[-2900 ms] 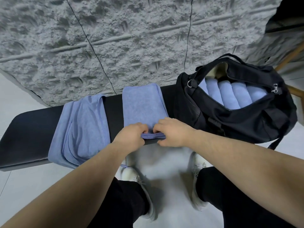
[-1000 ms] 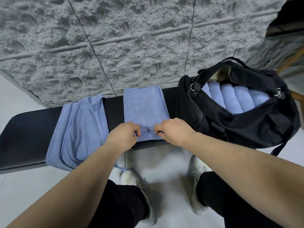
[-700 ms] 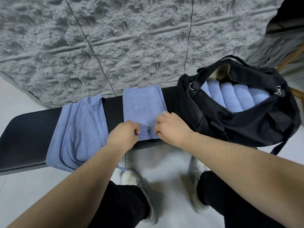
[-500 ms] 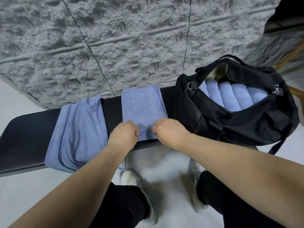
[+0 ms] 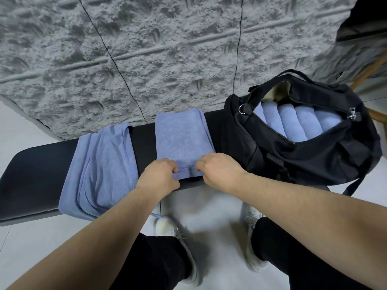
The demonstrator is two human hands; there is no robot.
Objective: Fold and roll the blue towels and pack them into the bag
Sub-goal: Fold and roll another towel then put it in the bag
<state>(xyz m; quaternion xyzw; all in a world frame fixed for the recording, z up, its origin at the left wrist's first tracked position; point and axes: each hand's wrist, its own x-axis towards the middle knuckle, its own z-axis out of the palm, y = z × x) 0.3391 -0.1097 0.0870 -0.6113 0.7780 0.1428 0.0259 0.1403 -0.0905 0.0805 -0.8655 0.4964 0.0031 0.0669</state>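
Blue heap of loose towels [image 5: 100, 172] draped over bench [image 5: 35, 170], unchanged; folded towel [image 5: 182, 141] flat mid-bench, its near hem no longer turned up as a second ago; left hand [image 5: 160, 178] and right hand [image 5: 219, 172] curl fingers, pinching that hem; roll seemingly restarting; bag [image 5: 310, 155] rightmost, rolled towels [image 5: 297, 122] inside.

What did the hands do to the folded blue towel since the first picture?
Little changed. Both the left hand and right hand keep pinching the near edge of the folded blue towel, shifting only slightly; no roll has formed yet. The loose blue towels, black bag and black bench stayed put.
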